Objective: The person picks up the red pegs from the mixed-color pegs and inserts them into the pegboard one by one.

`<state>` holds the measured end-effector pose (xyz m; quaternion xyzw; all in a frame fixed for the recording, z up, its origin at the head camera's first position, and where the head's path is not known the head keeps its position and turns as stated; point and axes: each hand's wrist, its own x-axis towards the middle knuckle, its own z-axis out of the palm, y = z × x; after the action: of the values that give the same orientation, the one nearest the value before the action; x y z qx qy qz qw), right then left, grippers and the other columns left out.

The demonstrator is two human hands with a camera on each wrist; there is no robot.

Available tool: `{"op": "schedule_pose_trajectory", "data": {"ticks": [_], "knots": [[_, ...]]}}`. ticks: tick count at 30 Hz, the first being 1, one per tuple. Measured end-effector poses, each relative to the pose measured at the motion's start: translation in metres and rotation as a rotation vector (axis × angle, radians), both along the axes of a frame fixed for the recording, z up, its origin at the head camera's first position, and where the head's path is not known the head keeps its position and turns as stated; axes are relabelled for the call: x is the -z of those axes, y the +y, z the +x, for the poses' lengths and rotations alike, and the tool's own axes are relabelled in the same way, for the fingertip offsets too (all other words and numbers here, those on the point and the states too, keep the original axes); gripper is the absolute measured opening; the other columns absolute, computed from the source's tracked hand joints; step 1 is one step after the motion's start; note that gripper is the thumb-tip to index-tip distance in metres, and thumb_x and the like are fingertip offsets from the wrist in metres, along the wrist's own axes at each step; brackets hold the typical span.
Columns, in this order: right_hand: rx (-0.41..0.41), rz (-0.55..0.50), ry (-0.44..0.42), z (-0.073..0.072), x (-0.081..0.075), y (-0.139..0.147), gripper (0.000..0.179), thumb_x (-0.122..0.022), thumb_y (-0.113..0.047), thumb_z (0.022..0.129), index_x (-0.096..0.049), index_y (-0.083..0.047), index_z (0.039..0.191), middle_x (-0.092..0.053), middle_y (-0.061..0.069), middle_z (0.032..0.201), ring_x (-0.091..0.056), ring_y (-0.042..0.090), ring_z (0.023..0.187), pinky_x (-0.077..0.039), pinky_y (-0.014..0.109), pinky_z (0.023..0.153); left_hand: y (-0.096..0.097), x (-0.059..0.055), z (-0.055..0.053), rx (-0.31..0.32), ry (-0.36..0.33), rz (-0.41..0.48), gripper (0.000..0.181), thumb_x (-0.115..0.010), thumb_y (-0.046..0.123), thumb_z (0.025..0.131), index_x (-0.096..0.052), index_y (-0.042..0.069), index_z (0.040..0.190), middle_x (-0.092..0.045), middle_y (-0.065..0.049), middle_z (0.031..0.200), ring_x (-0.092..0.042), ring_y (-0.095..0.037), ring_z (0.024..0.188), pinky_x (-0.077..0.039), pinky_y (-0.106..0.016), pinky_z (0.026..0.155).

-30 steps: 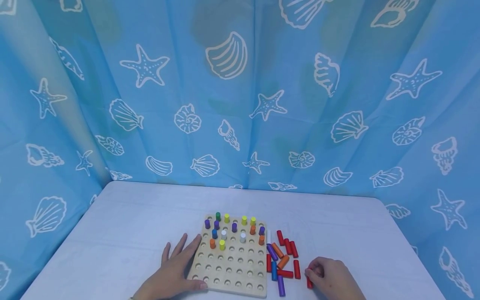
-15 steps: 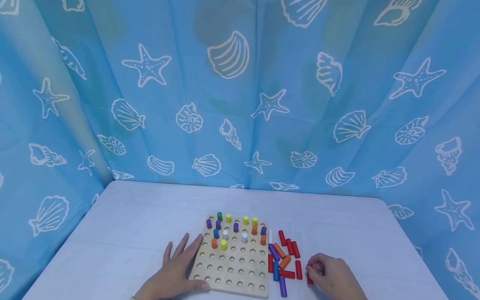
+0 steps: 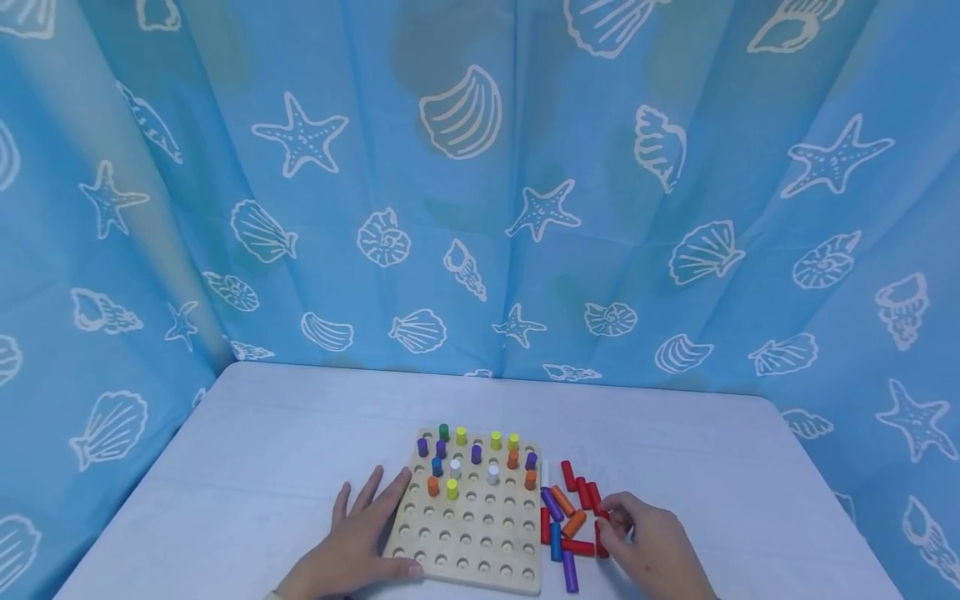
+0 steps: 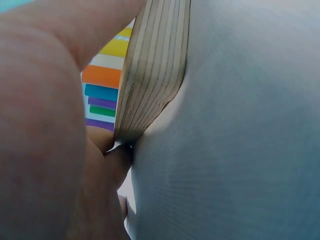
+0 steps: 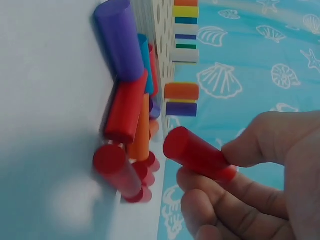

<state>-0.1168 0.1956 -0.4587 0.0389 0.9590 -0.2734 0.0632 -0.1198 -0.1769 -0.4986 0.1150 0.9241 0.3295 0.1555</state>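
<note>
A wooden pegboard (image 3: 480, 521) with rows of round holes lies on the table. My left hand (image 3: 356, 537) rests along its left side, fingers spread, with the thumb at its near edge. In the left wrist view the layered side of the pegboard (image 4: 152, 70) shows beside the thumb and fingers. To the right of the board, my right hand (image 3: 652, 537) pinches a red peg (image 5: 195, 152) between thumb and fingers, raised off the table. Loose pegs lie just left of that hand, among them a red peg (image 5: 117, 170) and a purple peg (image 5: 120, 42).
Upright pegs in several colours stand in the board's far rows, including a green peg (image 3: 444, 432) and a white peg (image 3: 492, 474). Orange pegs (image 3: 574, 524) and a blue peg (image 3: 556, 542) lie by the right edge. A shell-patterned curtain (image 3: 480, 208) hangs behind the white table (image 3: 300, 417).
My right hand has picked the red peg up off the table and moved left and slightly away, over the loose pegs. The left hand stays at the board.
</note>
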Motion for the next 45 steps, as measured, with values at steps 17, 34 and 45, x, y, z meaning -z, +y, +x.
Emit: {"op": "schedule_pose_trajectory", "data": {"ticks": [17,34,45], "knots": [[-0.02,0.033,0.313,0.008,0.008,-0.03,0.027,-0.082,-0.014,0.082,-0.071,-0.006,0.105,-0.059,-0.006,0.075,-0.049,0.008,0.065,-0.05,0.019,0.059,0.0,0.002,-0.001,0.012,-0.004,-0.004,0.121,-0.076,0.07,0.072,-0.019,0.013,0.162,-0.025,-0.011,0.165,0.001,-0.04,0.153,0.016,-0.067,0.114],[-0.107,-0.041,0.438,0.008,0.011,-0.063,0.02,-0.081,-0.015,0.083,-0.072,-0.012,0.101,-0.063,-0.01,0.08,-0.053,0.002,0.067,-0.052,0.017,0.061,-0.001,-0.001,-0.001,0.012,-0.017,0.007,0.119,-0.077,0.069,0.073,-0.02,0.014,0.162,-0.025,-0.012,0.165,0.001,-0.041,0.153,0.016,-0.067,0.114],[-0.179,-0.063,0.439,0.008,0.012,-0.087,0.024,-0.084,-0.02,0.08,-0.072,-0.015,0.101,-0.063,-0.015,0.08,-0.051,0.002,0.068,-0.05,0.016,0.061,0.0,-0.002,0.0,0.004,-0.028,-0.003,0.121,-0.077,0.069,0.071,-0.02,0.013,0.162,-0.025,-0.012,0.165,0.001,-0.041,0.153,0.015,-0.068,0.114]]}}
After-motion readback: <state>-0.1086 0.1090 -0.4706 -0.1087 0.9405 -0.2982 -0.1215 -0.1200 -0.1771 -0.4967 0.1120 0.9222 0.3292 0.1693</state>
